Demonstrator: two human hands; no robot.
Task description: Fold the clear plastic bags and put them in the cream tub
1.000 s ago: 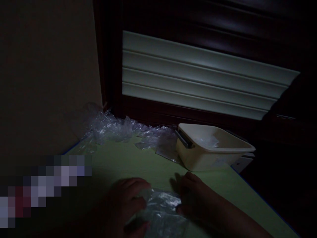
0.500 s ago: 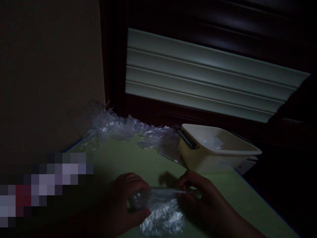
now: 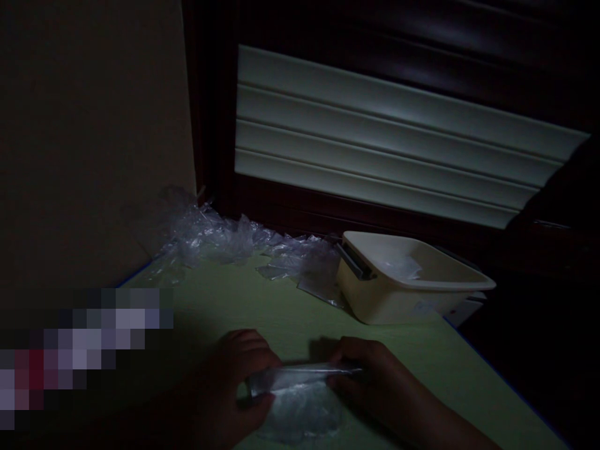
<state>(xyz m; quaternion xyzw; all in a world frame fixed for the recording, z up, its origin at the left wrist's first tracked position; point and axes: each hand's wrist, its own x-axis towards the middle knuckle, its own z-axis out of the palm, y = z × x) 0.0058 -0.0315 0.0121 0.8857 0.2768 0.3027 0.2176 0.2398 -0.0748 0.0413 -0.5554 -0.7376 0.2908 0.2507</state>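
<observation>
Both hands grip a clear plastic bag (image 3: 300, 406) low in the middle of the head view, over the pale green tabletop (image 3: 220, 300). My left hand (image 3: 241, 381) pinches its left end between thumb and fingers. At the other end, my right hand (image 3: 363, 375) is closed on the upper edge, which looks folded over into a narrow band. The lower part of the bag hangs or lies toward me, shiny and wrinkled. Dim light hides most finger detail, and I cannot tell what, if anything, is inside the bag.
A cream plastic bin (image 3: 389, 306) with dark handles stands at the table's back right, some clear plastic inside. Crumpled clear bags (image 3: 229, 237) line the back edge beside the wall (image 3: 94, 125). Behind is a dark frame with a pale slatted panel (image 3: 375, 137). A pixelated patch covers the lower left.
The bag's upper edge has been turned down into a thicker band. My right hand has shifted slightly down and left; the left keeps its grip.
</observation>
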